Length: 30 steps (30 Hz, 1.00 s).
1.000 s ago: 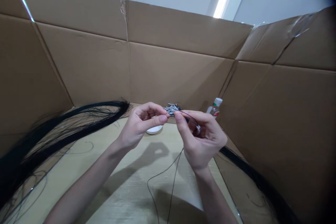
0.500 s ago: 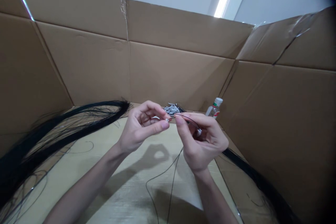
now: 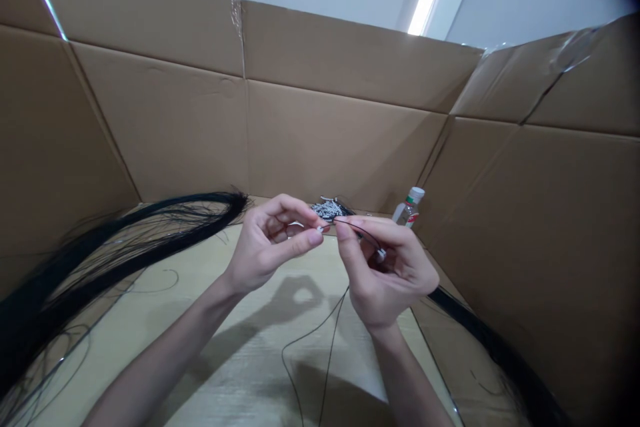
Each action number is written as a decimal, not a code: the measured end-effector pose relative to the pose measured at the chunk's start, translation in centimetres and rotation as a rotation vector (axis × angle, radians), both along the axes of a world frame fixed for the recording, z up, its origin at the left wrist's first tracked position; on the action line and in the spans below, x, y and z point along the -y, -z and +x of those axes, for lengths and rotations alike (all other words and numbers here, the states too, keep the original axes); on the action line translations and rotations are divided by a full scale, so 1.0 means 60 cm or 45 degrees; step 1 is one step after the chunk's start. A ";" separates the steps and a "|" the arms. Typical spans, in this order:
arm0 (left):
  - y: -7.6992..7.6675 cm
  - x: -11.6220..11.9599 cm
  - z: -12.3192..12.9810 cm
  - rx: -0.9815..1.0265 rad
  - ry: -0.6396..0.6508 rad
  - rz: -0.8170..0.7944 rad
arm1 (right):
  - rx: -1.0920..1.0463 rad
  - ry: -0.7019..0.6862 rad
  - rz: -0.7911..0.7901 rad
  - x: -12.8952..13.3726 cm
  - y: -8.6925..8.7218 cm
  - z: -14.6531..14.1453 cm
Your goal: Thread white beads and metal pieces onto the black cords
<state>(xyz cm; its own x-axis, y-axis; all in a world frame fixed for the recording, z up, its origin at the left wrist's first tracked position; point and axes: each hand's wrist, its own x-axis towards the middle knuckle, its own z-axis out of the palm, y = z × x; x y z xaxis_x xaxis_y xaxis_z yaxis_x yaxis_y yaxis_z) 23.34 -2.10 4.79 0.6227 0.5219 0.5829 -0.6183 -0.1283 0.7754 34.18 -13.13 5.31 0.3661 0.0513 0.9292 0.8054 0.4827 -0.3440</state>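
Two strands of thin black cord hang down close to us, over the pale table. The right hand pinches this cord between thumb and finger. A small white bead sits by the curled fingers, where the cord bends down, so I think that one is done. The left hand has its thumb and finger tight on another tiny bead. A bit of cord reaches over to it, but I can't tell if it goes through, so this one looks about half done. Bundles of long black strands lie left and right. Behind the hands is a pile of small white bits; they look unused, so lots seem left. A bottle stands near the cardboard wall.
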 end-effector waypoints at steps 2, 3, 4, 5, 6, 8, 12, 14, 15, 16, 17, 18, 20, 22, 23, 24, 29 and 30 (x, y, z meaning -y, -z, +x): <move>0.000 0.000 0.000 -0.004 -0.002 -0.001 | 0.029 0.014 -0.002 0.001 0.001 0.002; 0.001 -0.001 0.000 -0.007 -0.007 -0.001 | 0.047 0.013 0.004 0.001 0.001 0.003; 0.001 -0.001 0.000 -0.010 -0.017 0.001 | 0.065 0.007 0.012 0.001 0.001 0.004; 0.001 -0.001 0.001 -0.013 -0.030 0.002 | 0.082 -0.004 0.020 0.001 0.001 0.005; 0.001 -0.002 0.001 -0.016 -0.045 0.005 | 0.099 -0.015 0.027 0.000 0.001 0.006; -0.001 -0.002 0.001 -0.009 -0.076 0.023 | 0.132 -0.024 0.033 0.000 0.002 0.008; -0.009 -0.002 -0.001 0.037 -0.161 0.146 | 0.198 -0.008 0.024 0.000 0.002 0.013; -0.011 -0.001 -0.003 0.038 -0.204 0.212 | 0.213 -0.005 0.008 0.001 0.001 0.013; -0.011 -0.001 -0.004 0.033 -0.223 0.240 | 0.207 -0.008 -0.007 0.001 0.001 0.013; -0.011 0.000 -0.004 0.028 -0.242 0.264 | 0.189 -0.017 -0.029 0.001 0.001 0.012; -0.010 0.002 -0.005 0.025 -0.265 0.283 | 0.156 -0.031 -0.056 0.000 0.001 0.011; -0.009 0.004 -0.005 0.025 -0.294 0.295 | 0.112 -0.050 -0.083 -0.001 0.001 0.009; -0.008 0.009 -0.004 0.017 -0.356 0.286 | 0.013 -0.093 -0.125 -0.003 0.001 0.006; -0.009 0.014 -0.002 -0.020 -0.407 0.232 | -0.088 -0.125 -0.156 -0.007 0.001 0.003; -0.010 0.017 -0.001 -0.052 -0.428 0.195 | -0.132 -0.130 -0.167 -0.008 0.001 0.002; -0.011 0.019 0.000 -0.089 -0.442 0.157 | -0.169 -0.133 -0.179 -0.010 0.001 0.002; -0.017 0.018 -0.001 -0.232 -0.415 0.011 | -0.246 -0.193 -0.245 -0.016 0.002 0.008; -0.017 0.017 -0.002 -0.250 -0.390 -0.007 | -0.255 -0.205 -0.251 -0.017 0.002 0.010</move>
